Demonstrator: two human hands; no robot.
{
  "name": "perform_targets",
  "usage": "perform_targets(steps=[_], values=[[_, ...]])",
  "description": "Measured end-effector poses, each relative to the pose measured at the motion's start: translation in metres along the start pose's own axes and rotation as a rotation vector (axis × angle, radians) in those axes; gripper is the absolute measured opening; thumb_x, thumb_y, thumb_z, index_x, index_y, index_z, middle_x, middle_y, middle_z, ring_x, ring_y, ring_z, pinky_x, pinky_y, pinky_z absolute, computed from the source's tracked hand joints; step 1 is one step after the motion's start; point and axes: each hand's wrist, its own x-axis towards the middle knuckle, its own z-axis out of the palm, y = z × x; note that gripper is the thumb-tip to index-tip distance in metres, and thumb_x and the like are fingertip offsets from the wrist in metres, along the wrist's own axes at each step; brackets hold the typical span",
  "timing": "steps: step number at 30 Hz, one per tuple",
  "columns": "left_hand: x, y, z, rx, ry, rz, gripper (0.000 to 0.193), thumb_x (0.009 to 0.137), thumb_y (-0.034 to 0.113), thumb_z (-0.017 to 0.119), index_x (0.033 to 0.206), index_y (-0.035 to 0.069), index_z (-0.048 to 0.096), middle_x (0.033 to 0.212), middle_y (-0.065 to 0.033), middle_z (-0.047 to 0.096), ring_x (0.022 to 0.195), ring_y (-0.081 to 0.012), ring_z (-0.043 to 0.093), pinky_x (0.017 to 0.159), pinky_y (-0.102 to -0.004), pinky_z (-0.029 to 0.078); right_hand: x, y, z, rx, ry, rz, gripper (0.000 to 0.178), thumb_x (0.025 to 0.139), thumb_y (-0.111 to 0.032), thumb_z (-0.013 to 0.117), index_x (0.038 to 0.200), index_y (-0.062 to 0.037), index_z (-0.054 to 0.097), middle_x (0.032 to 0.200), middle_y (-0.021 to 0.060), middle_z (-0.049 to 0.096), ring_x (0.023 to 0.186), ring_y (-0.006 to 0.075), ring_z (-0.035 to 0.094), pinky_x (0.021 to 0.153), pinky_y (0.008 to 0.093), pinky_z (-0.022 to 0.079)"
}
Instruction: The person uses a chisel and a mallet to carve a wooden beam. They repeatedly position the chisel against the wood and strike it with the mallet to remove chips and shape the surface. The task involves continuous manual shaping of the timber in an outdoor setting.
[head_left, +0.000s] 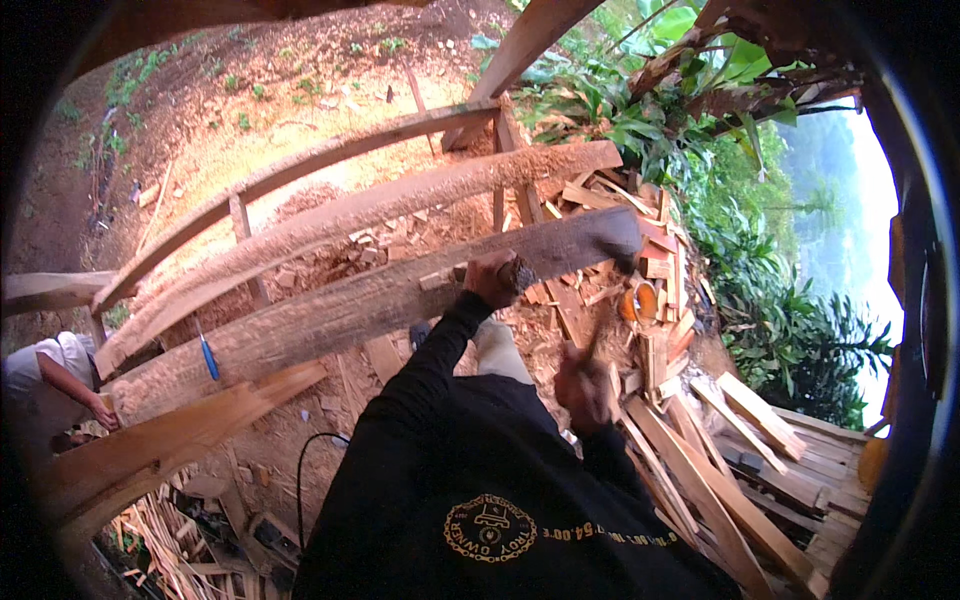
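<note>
A long weathered wooden beam (pixel 400 290) slants across in front of me, its dark end at the right. My left hand (pixel 490 280) is closed on its upper face, round a short tool with a dark, rough butt end (pixel 517 275). A small pale piece of wood (pixel 436 280) lies beside that fist. Close to my body on the right, my right hand (pixel 584 388) grips the wooden handle (pixel 599 330) of a striking tool, raised and smeared by motion. Its head is too blurred to make out. A blue-handled tool (pixel 209 358) rests against the beam's left part.
Behind lies a second rough beam (pixel 380 210), with a wooden rail (pixel 320 155) past it. Offcuts (pixel 665 260) and planks (pixel 710 480) pile up at right. An orange round object (pixel 638 301) sits among them. Another person's hand (pixel 103 412) shows at far left, near a thick plank (pixel 170 430).
</note>
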Motion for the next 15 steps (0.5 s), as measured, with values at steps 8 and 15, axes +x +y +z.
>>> perform_targets(steps=[8,15], values=[[0.008,0.017,-0.005,-0.066,0.088,0.019,0.024,0.067,0.020,0.071,0.080,0.009,0.055,0.071,-0.0141,0.059,0.069,-0.0358,0.063,0.060,-0.0426,0.051,0.011,0.107,-0.041,0.102,0.102,-0.478,0.028,0.093,-0.020,0.055,0.069,-0.0122,0.043,0.063,-0.0039,0.039,0.052,0.0088,0.034,0.043,0.0280,0.026],[-0.008,-0.016,-0.005,-0.021,0.065,0.017,0.028,0.066,0.021,0.072,0.086,0.008,0.057,0.075,-0.0156,0.061,0.073,-0.0369,0.063,0.063,-0.0422,0.052,-0.016,0.037,0.010,-0.143,-0.024,0.198,0.043,0.097,-0.033,0.054,0.062,-0.0119,0.043,0.049,-0.0056,0.035,0.041,0.0069,0.032,0.040,0.0282,0.021]])
